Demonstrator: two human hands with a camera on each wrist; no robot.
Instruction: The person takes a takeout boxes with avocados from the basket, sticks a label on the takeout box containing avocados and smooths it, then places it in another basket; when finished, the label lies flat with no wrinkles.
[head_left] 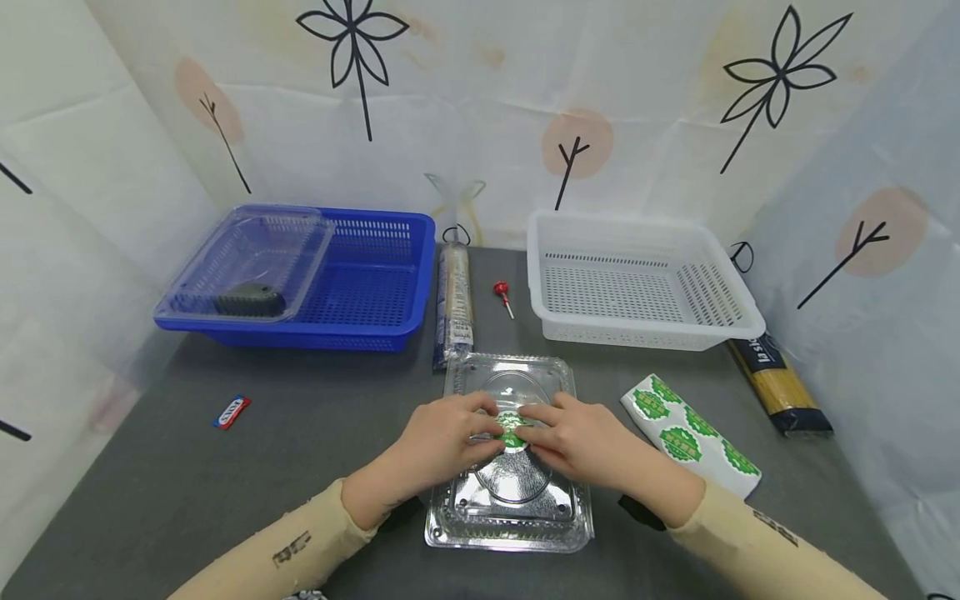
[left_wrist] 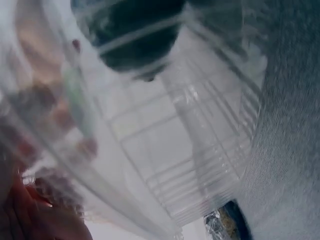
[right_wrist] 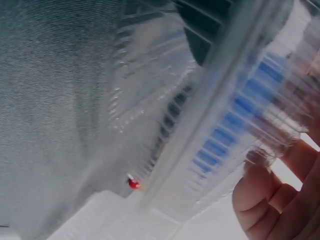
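A clear plastic clamshell box (head_left: 512, 533) lies closed on the dark table in front of me, with a round green sticker (head_left: 511, 433) on its lid. From the left, my left hand (head_left: 453, 437) rests its bent fingertips on the sticker's edge. My right hand (head_left: 581, 442) reaches in from the other side, its extended fingers pressing on the sticker and lid. The fingers of the two hands nearly meet and cover parts of the sticker. Both wrist views look through the box's ribbed clear wall, with blurred fingers (right_wrist: 255, 192) beyond it in the right wrist view.
A blue basket (head_left: 375, 329) bears another clear box (head_left: 258, 237) with a dark object inside. A white basket (head_left: 637, 325), a red-headed lollipop (head_left: 502, 288), noodle packs (head_left: 454, 292) (head_left: 783, 383), a small red-and-blue wrapper (head_left: 231, 412) and a white sheet with green labels (head_left: 690, 437) lie around.
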